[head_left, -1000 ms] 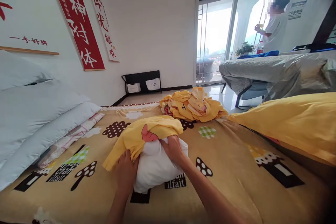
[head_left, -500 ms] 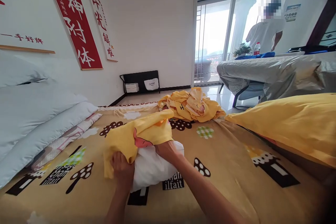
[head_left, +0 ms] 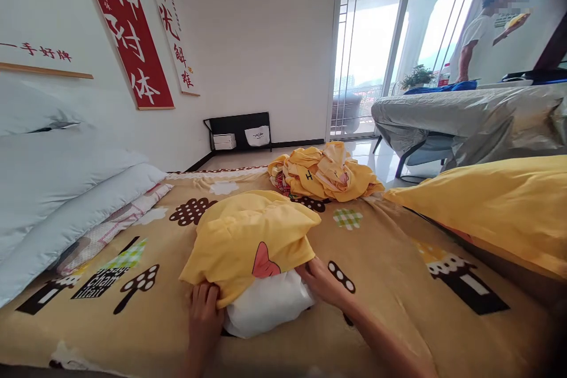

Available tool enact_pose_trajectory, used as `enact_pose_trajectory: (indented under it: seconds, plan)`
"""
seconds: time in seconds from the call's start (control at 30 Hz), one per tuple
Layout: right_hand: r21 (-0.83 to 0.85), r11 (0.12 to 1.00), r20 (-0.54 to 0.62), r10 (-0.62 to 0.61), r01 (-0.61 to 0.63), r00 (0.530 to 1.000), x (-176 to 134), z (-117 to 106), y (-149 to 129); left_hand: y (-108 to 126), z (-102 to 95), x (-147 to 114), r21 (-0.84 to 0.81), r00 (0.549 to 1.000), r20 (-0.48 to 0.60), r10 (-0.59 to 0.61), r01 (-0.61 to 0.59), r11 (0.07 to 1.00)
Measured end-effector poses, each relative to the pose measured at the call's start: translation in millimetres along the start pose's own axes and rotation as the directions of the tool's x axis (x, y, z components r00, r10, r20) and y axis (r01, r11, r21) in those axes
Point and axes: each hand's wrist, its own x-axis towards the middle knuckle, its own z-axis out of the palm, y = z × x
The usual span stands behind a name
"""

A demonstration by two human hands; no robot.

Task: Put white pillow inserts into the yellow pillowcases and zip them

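A yellow pillowcase (head_left: 248,230) with a pink and black print covers most of a white pillow (head_left: 268,307) in the middle of the bed. The pillow's near end sticks out of the case's open mouth. My left hand (head_left: 206,307) is closed on the left edge of the pillowcase, fingers curled over the hem. On the other side, my right hand (head_left: 316,280) grips the right edge of the case, its fingertips partly hidden under the cloth.
A heap of yellow bedding (head_left: 325,174) lies at the bed's far edge. At right is a plump yellow pillow (head_left: 500,209); at left, white pillows (head_left: 80,195) are stacked. Beyond, a person (head_left: 481,35) stands behind a table under a silvery cover (head_left: 416,109).
The pillowcase has come down over more of the white pillow and now looks fuller. My right hand has moved out from the pillow to the case's right edge. The other person has turned.
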Motion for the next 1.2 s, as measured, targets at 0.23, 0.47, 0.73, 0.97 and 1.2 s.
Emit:
enact_pose_trajectory:
  seconds: [0.23,0.47,0.73,0.97,1.2]
  plan:
    - [-0.26,0.961,-0.176,-0.139,0.09,0.975,-35,-37,11,-9,2.2,-52,-0.106,0.975,0.011,0.221,-0.219,0.97]
    - [-0.396,0.887,-0.084,-0.292,0.237,0.953,15,3,-11,29,4.2,-30,-0.178,0.992,-0.12,0.034,-0.055,0.983]
    - [-0.053,0.977,0.283,-0.182,0.205,0.942,-23,-25,-30,76,8.1,4,-0.061,0.993,0.056,0.1,-0.096,0.993]
    - [0.058,0.969,0.098,-0.246,0.242,0.964,38,-97,-106,78,-6.5,132,-0.083,0.987,-0.15,0.052,-0.065,0.994]
    - [0.065,0.836,0.032,-0.547,0.544,0.836,68,-133,-167,13,-73.9,264,-0.233,0.722,-0.397,-0.567,0.518,0.823]
